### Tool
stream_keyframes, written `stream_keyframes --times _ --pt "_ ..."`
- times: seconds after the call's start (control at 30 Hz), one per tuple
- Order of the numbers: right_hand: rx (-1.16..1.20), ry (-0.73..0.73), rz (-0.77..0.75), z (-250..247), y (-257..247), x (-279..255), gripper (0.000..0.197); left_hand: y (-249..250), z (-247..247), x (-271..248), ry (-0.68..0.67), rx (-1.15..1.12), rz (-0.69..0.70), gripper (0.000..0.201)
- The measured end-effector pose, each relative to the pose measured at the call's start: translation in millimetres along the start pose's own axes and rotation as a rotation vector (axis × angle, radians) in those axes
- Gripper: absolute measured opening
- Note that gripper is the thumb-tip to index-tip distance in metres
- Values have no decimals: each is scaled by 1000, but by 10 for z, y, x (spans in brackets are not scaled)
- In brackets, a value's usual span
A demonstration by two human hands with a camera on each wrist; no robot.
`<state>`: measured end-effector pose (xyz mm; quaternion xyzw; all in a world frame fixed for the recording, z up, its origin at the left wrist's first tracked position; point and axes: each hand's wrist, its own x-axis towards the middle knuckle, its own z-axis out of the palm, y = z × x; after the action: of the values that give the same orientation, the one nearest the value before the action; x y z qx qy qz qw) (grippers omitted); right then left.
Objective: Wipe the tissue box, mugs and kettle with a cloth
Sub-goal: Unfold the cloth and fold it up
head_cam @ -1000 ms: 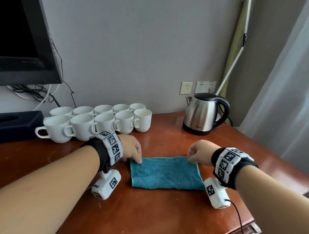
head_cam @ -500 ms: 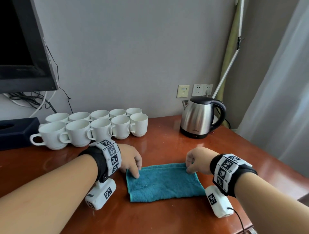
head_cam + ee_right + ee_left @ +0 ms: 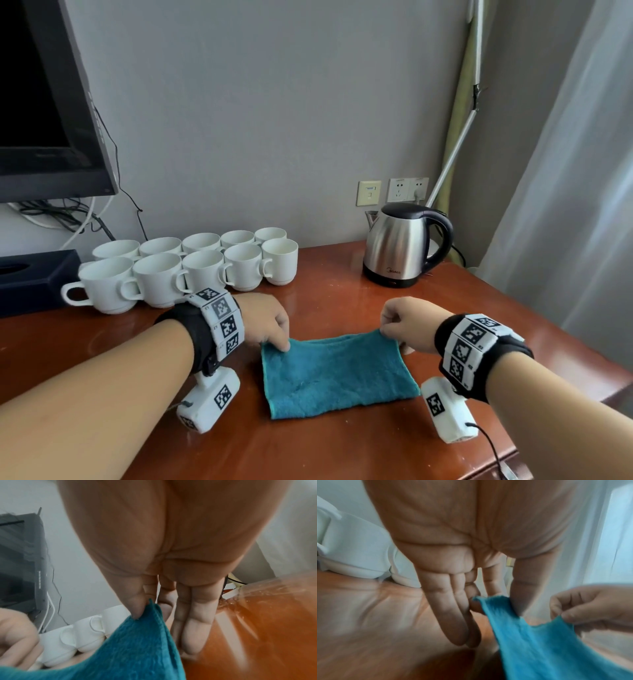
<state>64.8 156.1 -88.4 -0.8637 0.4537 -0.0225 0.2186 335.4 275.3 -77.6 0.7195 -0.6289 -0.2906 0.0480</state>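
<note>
Teal terry cloth [image 3: 337,371] has come up off the wooden table [image 3: 325,284] along its far edge: half a second ago it lay flat with both hands resting on its far corners, and now those corners are raised while the near edge lies on the wood. That suggests the cloth is being picked up or folded before any wiping begins, so the task looks to be at its very start. The left hand [image 3: 269,322] pinches the far left corner between thumb and forefinger, with the other fingers [image 3: 447,615] hanging straight down toward the table. The right hand [image 3: 409,322] pinches the far right corner the same way, knuckles up, thumb pressed against the fabric in the right wrist view. Both forearms reach in from the near side, roughly level. The white mugs [image 3: 191,270] stand in two rows at the far left, the dark tissue box [image 3: 32,281] further left, and the steel kettle [image 3: 400,248] at the far right, all apart from the cloth.
</note>
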Motion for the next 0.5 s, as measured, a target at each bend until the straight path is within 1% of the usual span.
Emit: stream_keyframes --times 0.1,0.13,0.17,0.23,0.3,0.4,0.5 --pt "229 -7 27 -47 34 -64 5 148 -156 -88 165 -256 47 17" --pt "302 -6 31 -70 47 -92 4 210 -219 -117 235 -330 79 14" --pt "372 1 31 -94 62 -126 4 284 -282 -153 301 -375 119 10" --pt "504 17 23 -147 87 -209 7 440 -408 -241 375 -412 208 15" --pt "619 29 10 -199 117 -308 10 617 -515 -349 389 -417 260 17" --pt "724 40 -4 -268 137 -483 13 819 -684 -502 381 -327 299 23" --pt "716 74 -11 -330 161 -644 17 925 -810 -624 398 -258 293 10"
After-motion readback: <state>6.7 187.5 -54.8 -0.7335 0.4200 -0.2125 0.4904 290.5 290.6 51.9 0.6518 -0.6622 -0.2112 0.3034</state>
